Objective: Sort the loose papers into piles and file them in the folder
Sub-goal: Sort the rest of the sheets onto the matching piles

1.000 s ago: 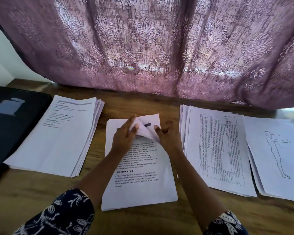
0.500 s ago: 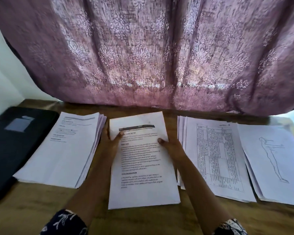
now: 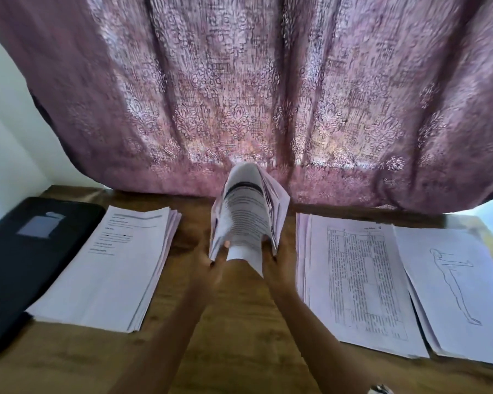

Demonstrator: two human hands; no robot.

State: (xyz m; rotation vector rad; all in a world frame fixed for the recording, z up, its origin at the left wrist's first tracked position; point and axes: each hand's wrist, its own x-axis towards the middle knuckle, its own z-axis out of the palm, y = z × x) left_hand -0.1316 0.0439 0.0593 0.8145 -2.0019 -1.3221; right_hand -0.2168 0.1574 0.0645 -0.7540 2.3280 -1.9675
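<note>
Now the white printed paper stack (image 3: 246, 220), flat a moment ago, stands upright and bowed above the brown wooden surface (image 3: 234, 336), its lower end gripped by the fingers of the left hand (image 3: 211, 267) and the right hand (image 3: 276, 265), seemingly for squaring before filing.

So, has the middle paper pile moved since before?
Yes. The middle pile rose off the table, where it lay flat; the left hand and right hand hold it upright.

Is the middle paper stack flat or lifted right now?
Lifted: left hand and right hand hold the stack by its near end, sheets bowed upward off the table.
</note>
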